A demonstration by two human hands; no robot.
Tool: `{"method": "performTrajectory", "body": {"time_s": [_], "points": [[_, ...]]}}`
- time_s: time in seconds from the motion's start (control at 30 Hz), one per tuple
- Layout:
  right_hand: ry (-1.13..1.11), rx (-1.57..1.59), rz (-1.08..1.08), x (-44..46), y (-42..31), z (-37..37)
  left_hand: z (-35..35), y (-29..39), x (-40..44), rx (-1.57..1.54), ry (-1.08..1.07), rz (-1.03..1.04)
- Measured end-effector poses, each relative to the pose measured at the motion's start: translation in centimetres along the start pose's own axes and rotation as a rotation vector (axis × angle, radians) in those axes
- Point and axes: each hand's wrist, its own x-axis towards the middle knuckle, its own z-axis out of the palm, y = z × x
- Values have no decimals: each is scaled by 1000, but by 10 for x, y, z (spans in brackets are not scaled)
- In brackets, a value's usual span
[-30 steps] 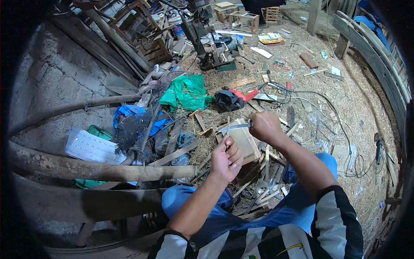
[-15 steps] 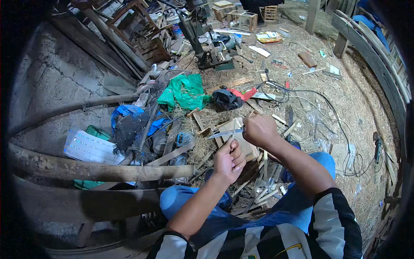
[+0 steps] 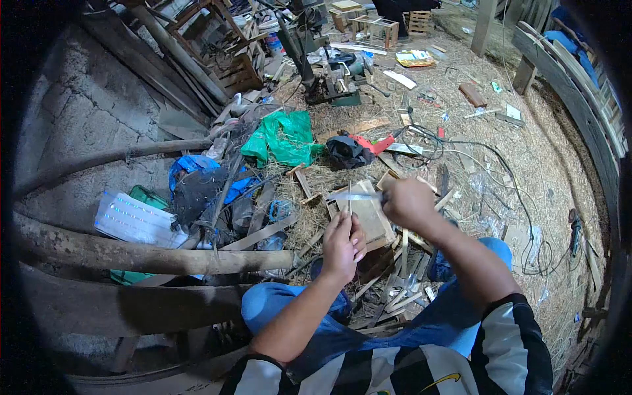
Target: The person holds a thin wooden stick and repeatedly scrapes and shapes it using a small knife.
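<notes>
My right hand (image 3: 408,203) is closed around the handle of a knife (image 3: 363,196), whose bright blade points left. Pinched upright between the fingertips of my left hand (image 3: 342,245) is a thin wooden stick (image 3: 350,207). The blade lies across the upper part of the stick and appears to touch it. Below both hands, a pale wooden box-like piece (image 3: 372,224) rests among offcuts between my knees.
Loose wood scraps (image 3: 403,296) cover the floor by my feet. A bamboo pole (image 3: 164,255) runs along my left. Ahead lie a green plastic bag (image 3: 280,138), a dark cloth bundle (image 3: 347,153) and a black cable (image 3: 487,146). An angle grinder (image 3: 574,230) lies right.
The knife has gone from tilted to nearly level across the stick, and my right hand has shifted slightly right. My left hand has turned a little, still holding the stick.
</notes>
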Motion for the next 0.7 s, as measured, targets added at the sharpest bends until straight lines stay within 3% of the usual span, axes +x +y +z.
{"method": "performTrajectory", "body": {"time_s": [0.07, 0.13, 0.53, 0.7], "points": [[17, 4, -146, -6, -8, 11, 6, -1, 0, 77, 40, 15], [-2, 27, -159, -7, -13, 6, 7, -3, -1, 151, 84, 27], [-32, 12, -169, -7, -13, 7, 10, -13, 0, 275, 5, 121], [48, -23, -75, 10, 3, 23, 10, -5, 0, 127, -64, -2]]}}
